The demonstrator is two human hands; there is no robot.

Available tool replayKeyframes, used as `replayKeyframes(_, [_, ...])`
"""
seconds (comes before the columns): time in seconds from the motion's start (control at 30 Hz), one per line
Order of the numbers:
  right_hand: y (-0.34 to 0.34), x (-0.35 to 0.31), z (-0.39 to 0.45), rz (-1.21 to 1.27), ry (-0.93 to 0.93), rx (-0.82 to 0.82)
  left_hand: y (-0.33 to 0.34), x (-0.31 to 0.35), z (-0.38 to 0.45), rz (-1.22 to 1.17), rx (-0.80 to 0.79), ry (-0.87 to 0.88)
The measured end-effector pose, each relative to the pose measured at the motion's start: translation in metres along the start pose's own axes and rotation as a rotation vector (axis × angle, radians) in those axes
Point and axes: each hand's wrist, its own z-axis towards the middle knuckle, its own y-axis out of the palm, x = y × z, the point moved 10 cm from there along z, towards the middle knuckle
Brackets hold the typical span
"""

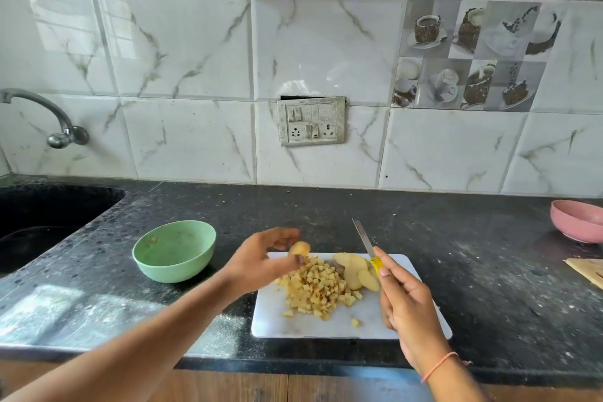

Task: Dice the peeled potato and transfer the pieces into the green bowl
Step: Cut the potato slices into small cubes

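We are midway through the dicing, judging by the white rectangular plastic cutting board [326, 326] on the black speckled stone tabletop [293, 206]. A heap of small pale-yellow potato cubes [318, 289] lies at the board's middle, and just beside it, toward the far right of the heap, a few uncut peeled potato slices [354, 269] overlap one another.

Our left hand [261, 261] hovers over the far left corner of the board, pinching a small rounded end piece of potato [300, 249] between the fingertips. Our right hand [403, 300] is closed around the yellow handle of a small steel-bladed kitchen knife [364, 238], whose blade points up and away from us, clear of the board.

The round pale-green plastic bowl [174, 251] stands on the tabletop to the left of the board, near it but apart. It looks almost empty; only a few small bits show inside, so the transfer has barely begun, if at all.

We judge the next move as setting the end piece down flat on the board and cutting it, then the slices. That calls for a steady hold on a small, slippery piece, with fingertips kept back from the blade. Afterwards the cubes want gathering and carrying left into the bowl without spilling onto the tabletop.
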Motion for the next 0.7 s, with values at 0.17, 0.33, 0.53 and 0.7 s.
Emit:
replayKeyframes(0.17, [0.007,-0.006,-0.005,-0.22,-0.05,0.0,-0.018,-0.043,-0.07,0.208,0.023,0.017])
replayKeyframes(0.33, [0.029,-0.018,-0.018,-0.509,-0.112,-0.08,-0.015,-0.045,-0.084,0.326,0.018,0.037])
replayKeyframes(0.53, [0.063,-0.024,-0.053,-0.789,-0.19,-0.247,-0.019,-0.049,-0.09,0.377,0.046,0.05])
replayKeyframes(0.7, [0.105,-0.027,-0.089,-1.196,-0.167,-0.338,-0.02,-0.053,-0.09,0.376,0.09,0.04])
